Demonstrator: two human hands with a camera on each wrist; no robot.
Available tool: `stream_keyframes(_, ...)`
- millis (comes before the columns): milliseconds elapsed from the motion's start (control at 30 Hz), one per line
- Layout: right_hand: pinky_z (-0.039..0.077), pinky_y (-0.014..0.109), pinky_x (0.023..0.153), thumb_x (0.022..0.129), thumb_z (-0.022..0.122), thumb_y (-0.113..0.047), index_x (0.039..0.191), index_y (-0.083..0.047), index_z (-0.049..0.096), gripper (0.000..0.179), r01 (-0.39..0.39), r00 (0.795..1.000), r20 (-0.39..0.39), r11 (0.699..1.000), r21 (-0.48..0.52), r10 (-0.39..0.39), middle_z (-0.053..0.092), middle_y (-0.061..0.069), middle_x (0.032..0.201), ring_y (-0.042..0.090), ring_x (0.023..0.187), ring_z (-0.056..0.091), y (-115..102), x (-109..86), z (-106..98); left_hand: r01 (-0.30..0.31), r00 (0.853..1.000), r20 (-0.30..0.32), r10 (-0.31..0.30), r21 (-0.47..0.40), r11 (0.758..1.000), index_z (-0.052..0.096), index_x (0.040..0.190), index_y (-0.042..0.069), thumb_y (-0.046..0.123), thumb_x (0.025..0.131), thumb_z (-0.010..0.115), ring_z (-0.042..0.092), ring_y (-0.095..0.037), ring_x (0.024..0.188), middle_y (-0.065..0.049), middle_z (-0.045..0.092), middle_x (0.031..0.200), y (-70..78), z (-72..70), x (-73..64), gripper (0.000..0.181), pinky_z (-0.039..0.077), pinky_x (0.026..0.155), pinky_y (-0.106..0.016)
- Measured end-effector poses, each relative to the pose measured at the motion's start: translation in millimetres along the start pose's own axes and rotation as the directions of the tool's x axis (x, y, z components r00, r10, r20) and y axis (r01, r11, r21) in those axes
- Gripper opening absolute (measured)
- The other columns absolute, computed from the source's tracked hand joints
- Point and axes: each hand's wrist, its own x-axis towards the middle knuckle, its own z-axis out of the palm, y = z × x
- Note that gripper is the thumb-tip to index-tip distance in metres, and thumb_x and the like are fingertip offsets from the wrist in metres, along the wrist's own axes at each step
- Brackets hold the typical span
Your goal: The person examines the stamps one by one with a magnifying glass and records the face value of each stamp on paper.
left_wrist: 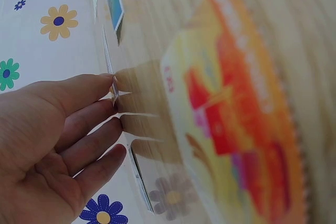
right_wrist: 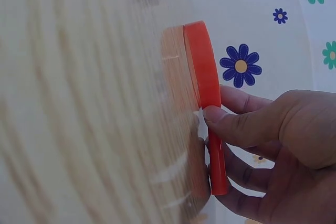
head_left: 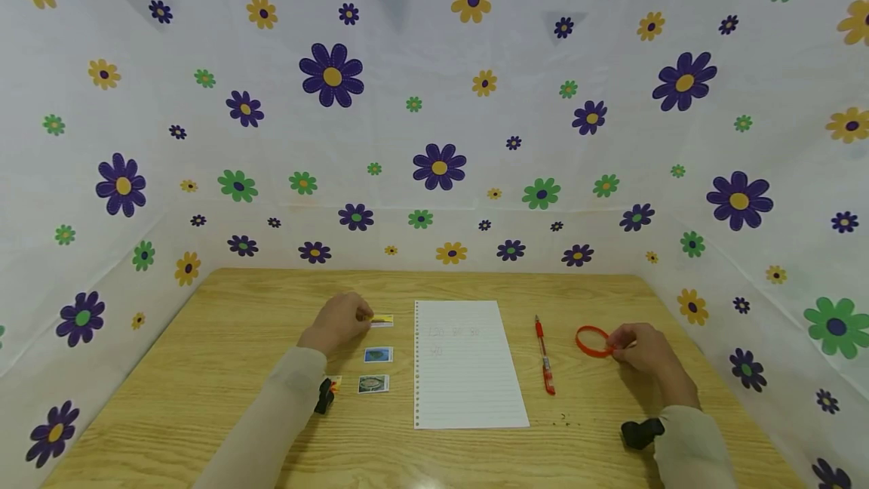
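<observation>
My left hand (head_left: 342,318) reaches out at the far left of the paper, pinching a yellow stamp (head_left: 382,320) by its left edge. Nearer me lie a blue stamp (head_left: 378,355) and a grey-green stamp (head_left: 374,383). Close to the left wrist camera is an orange-and-yellow stamp (left_wrist: 231,124) with a perforated edge, mostly covered by the wrist in the head view. At the right, my right hand (head_left: 641,349) holds a red magnifying glass (head_left: 578,345) by its handle (right_wrist: 217,166), thumb on one side and fingers on the other. Its round frame stands just over the table.
A lined sheet of paper (head_left: 468,376) with faint red handwriting lies mid-table. To its right is a red pen (head_left: 544,353), with small dark crumbs (head_left: 565,421) nearer me. A white cloth (head_left: 434,240) printed with flowers walls the wooden table (head_left: 204,368) at the back and sides.
</observation>
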Motion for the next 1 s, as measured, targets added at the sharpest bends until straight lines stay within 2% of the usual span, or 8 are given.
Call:
stream_keyframes(600, 0.048, 0.030, 0.065, 0.089, 0.071, 0.003, 0.096, 0.004, 0.070, 0.007, 0.003, 0.999, 0.033, 0.999, 0.033, -0.004, 0.068, 0.013, 0.089, 0.019, 0.080, 0.059, 0.6, -2.7, -4.5, -0.006, 1.000, -0.012, 0.006, -0.005, 1.000, 0.079, 0.111, 0.005, 0.009, 0.093, 0.074, 0.067, -0.026, 0.104, -0.011, 0.073, 0.117, 5.6, -3.3, -1.2, 0.019, 0.057, 0.098, -0.048)
stream_keyframes(867, 0.050, 0.027, 0.064, 0.089, 0.071, 0.003, 0.098, 0.006, 0.069, 0.010, 0.006, 0.999, 0.046, 0.998, 0.056, -0.009, 0.069, 0.017, 0.093, 0.019, 0.081, 0.062, 1.1, -3.7, -5.7, 0.003, 1.000, -0.008, -0.003, 0.001, 1.000, 0.079, 0.111, 0.006, 0.010, 0.093, 0.075, 0.067, -0.026, 0.105, -0.010, 0.074, 0.116, 5.1, -2.4, -1.0, 0.019, 0.057, 0.100, -0.048)
stream_keyframes(1000, 0.055, 0.030, 0.065, 0.091, 0.071, 0.000, 0.105, 0.007, 0.068, 0.017, -0.038, 0.998, 0.053, 0.995, 0.094, 0.033, 0.069, 0.023, 0.102, 0.023, 0.086, 0.066, -1.3, -4.4, -8.4, -0.001, 1.000, -0.002, 0.001, 0.018, 1.000, 0.079, 0.111, 0.007, 0.012, 0.093, 0.076, 0.068, -0.026, 0.106, -0.009, 0.074, 0.116, 2.4, -1.4, -0.5, 0.019, 0.056, 0.101, -0.048)
